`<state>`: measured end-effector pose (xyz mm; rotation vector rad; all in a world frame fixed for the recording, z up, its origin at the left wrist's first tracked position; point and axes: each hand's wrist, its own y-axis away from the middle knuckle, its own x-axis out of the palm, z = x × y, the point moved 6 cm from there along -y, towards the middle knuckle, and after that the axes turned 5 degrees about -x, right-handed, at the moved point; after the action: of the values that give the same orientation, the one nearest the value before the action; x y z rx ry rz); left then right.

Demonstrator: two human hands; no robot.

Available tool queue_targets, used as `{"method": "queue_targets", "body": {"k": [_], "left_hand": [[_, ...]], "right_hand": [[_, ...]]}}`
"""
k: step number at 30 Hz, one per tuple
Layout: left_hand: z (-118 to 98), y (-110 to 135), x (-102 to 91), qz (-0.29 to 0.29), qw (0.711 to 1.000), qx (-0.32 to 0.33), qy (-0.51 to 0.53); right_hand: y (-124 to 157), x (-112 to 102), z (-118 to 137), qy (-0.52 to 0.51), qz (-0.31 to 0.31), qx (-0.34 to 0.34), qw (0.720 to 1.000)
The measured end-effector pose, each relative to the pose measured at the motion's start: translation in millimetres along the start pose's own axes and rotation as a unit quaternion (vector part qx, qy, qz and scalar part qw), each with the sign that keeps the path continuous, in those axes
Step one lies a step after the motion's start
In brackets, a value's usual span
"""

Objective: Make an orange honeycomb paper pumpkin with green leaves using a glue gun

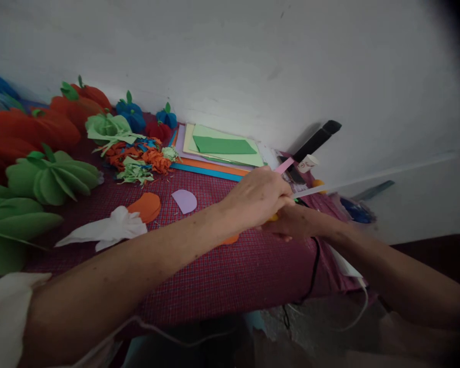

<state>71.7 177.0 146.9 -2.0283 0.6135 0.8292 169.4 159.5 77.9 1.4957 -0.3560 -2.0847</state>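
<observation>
My left hand (258, 197) is closed, its fingers pressed against my right hand and hiding what is in them. My right hand (291, 221) is wrapped around what looks like a glue gun (273, 217), of which a bit of yellow shows between the hands. From behind the fingers a long whitish stick (308, 191) points right. A black cord (316, 260) hangs below my right wrist. Just past my left knuckles a pink strip (284, 165) sticks up; whether it is held I cannot tell. Under my left forearm lies an orange paper piece (230, 239), partly covered.
Coloured sheets (222, 145) are stacked at the back. Left stand paper pumpkins (55, 176) and shredded paper (138, 158). A lilac cutout (184, 201), orange cutouts (147, 206) and crumpled white tissue (115, 227) lie in front. A paper cup (308, 163) stands right, near the wall.
</observation>
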Motion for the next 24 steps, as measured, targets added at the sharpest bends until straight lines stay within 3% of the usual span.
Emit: {"method": "queue_targets", "body": {"k": [10, 24], "left_hand": [[-15, 5, 2.6, 0.034, 0.999, 0.002, 0.027], [-21, 16, -0.4, 0.029, 0.999, 0.003, 0.038]], "right_hand": [[16, 10, -2, -0.012, 0.015, 0.005, 1.0], [29, 20, 11, -0.053, 0.049, 0.008, 0.997]]}}
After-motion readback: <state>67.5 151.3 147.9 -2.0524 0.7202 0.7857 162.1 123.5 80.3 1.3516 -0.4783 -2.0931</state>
